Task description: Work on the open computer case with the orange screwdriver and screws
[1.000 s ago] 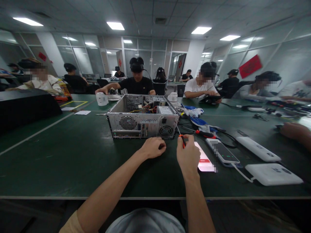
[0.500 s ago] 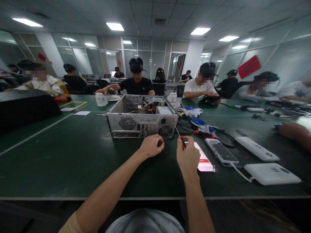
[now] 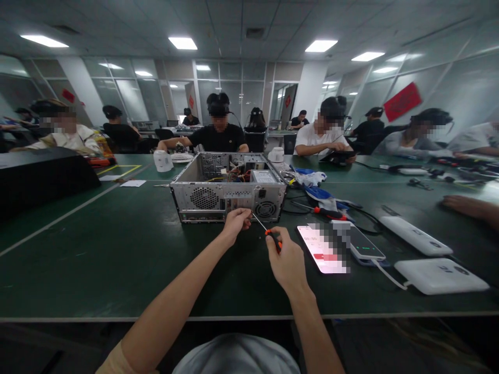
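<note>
in the head view, one orange-and-black screwdriver (image 3: 270, 235) is gripped in the right hand (image 3: 286, 257), its shaft pointed at the curled left hand (image 3: 237, 222); whether anything is pinched there cannot be told. just beyond the left hand, one open computer case (image 3: 238, 193) is set on the surface (image 3: 117, 270), its back panel partly blocked. right of the right hand, two phones (image 3: 317, 249) are laid, their small writing not surely read, then two white devices (image 3: 440, 278); farther off, a second screwdriver (image 3: 331, 213).

The screwdriver handle (image 3: 273, 240) is orange and black, the computer case (image 3: 234, 186) silver-grey, the table (image 3: 97, 254) dark green.
</note>
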`<state>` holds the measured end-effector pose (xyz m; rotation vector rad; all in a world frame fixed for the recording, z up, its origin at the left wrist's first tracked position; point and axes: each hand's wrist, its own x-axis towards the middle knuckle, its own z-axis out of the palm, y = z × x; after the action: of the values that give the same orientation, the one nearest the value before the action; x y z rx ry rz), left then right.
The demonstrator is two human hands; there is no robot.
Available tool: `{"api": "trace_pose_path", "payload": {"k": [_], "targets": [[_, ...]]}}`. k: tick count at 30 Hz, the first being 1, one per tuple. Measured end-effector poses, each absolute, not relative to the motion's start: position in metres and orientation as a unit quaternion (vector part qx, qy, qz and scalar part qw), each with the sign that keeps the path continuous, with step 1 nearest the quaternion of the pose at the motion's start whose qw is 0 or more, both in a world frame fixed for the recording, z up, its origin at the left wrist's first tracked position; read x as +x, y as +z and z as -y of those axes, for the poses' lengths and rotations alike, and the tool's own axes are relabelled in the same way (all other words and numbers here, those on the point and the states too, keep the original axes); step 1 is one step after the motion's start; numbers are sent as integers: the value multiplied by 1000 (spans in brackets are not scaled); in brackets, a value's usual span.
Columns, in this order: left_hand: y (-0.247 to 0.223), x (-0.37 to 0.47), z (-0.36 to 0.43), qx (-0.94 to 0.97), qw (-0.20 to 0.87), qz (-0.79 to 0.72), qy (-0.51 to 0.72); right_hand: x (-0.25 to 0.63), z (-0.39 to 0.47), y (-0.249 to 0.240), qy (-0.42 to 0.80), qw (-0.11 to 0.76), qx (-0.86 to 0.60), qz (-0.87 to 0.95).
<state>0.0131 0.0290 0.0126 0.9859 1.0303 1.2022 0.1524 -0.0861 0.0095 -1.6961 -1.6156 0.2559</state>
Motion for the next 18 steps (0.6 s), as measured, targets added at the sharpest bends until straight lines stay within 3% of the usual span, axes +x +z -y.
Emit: {"api": "trace_pose_path", "payload": {"k": [9, 18], "targets": [[10, 5, -32, 385, 695, -371, 481, 150, 88, 11, 104, 404, -650, 635], [1, -8, -37, 466, 667, -370, 448, 148, 89, 13, 108, 404, -651, 634]]}}
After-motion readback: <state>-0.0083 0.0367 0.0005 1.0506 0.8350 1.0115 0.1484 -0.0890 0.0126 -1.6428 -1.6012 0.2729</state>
